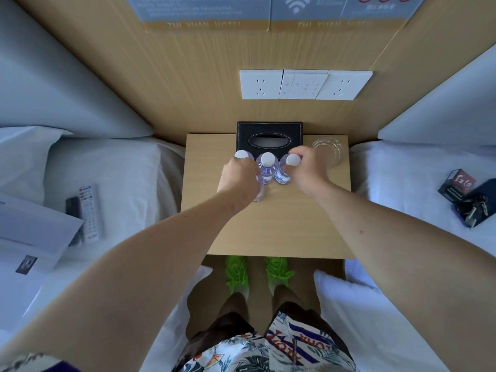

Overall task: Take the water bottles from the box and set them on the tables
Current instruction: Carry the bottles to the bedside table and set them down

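Observation:
Three clear water bottles with white caps stand in a row on the wooden bedside table [268, 226], just in front of a black tissue box. My left hand [240, 178] grips the left bottle [241, 154], whose body is mostly hidden behind the hand. The middle bottle [267, 167] stands free between my hands. My right hand [306, 170] curls its fingers round the right bottle [288, 167] near the cap. The box the bottles came from is out of view.
A black tissue box [269, 138] and a glass ashtray [328, 151] sit at the table's back. Beds flank the table: remotes [88, 213] and papers on the left one, a cigarette pack [456, 183] and keys [472, 210] on the right. Wall sockets [306, 84] are above.

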`<action>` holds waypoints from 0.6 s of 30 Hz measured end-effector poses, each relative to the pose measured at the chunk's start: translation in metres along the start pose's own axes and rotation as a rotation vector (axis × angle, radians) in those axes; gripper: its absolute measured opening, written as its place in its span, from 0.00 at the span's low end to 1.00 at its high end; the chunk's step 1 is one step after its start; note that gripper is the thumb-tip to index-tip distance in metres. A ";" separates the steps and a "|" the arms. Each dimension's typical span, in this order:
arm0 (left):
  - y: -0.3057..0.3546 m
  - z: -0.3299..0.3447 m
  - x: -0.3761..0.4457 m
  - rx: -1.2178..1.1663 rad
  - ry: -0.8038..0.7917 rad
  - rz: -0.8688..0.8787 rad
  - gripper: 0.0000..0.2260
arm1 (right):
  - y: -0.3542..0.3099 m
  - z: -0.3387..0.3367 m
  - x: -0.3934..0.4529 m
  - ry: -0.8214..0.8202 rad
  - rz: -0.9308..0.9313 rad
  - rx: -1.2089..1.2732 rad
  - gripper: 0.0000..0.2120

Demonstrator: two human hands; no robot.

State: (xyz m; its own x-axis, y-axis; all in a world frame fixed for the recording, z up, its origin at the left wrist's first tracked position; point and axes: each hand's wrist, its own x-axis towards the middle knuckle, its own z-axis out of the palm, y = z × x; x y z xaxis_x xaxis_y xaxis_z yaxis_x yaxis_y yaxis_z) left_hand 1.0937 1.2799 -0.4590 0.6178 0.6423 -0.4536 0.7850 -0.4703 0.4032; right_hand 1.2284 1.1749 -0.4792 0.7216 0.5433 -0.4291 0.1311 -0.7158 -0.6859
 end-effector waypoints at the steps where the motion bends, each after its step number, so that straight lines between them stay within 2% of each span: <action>1: 0.000 0.000 -0.002 0.019 0.004 0.019 0.13 | 0.000 0.000 0.000 -0.006 -0.007 -0.002 0.05; 7: 0.004 0.006 -0.007 0.169 0.028 0.141 0.09 | -0.007 -0.004 0.001 -0.075 0.038 -0.040 0.13; 9: 0.004 0.007 -0.008 0.202 0.021 0.173 0.09 | -0.008 -0.006 0.000 -0.095 0.056 -0.059 0.13; 12: 0.006 0.007 -0.010 0.208 0.013 0.190 0.09 | -0.009 -0.012 -0.004 -0.079 0.073 -0.075 0.28; 18: 0.007 -0.001 -0.017 0.152 0.004 0.127 0.08 | -0.017 -0.020 -0.013 -0.076 0.057 -0.062 0.29</action>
State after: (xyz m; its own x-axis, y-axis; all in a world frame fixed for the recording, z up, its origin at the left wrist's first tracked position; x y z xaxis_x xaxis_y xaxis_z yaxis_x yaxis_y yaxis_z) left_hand 1.0891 1.2664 -0.4478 0.7127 0.5739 -0.4033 0.6984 -0.6340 0.3321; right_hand 1.2302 1.1712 -0.4502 0.6757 0.5309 -0.5114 0.1346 -0.7709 -0.6225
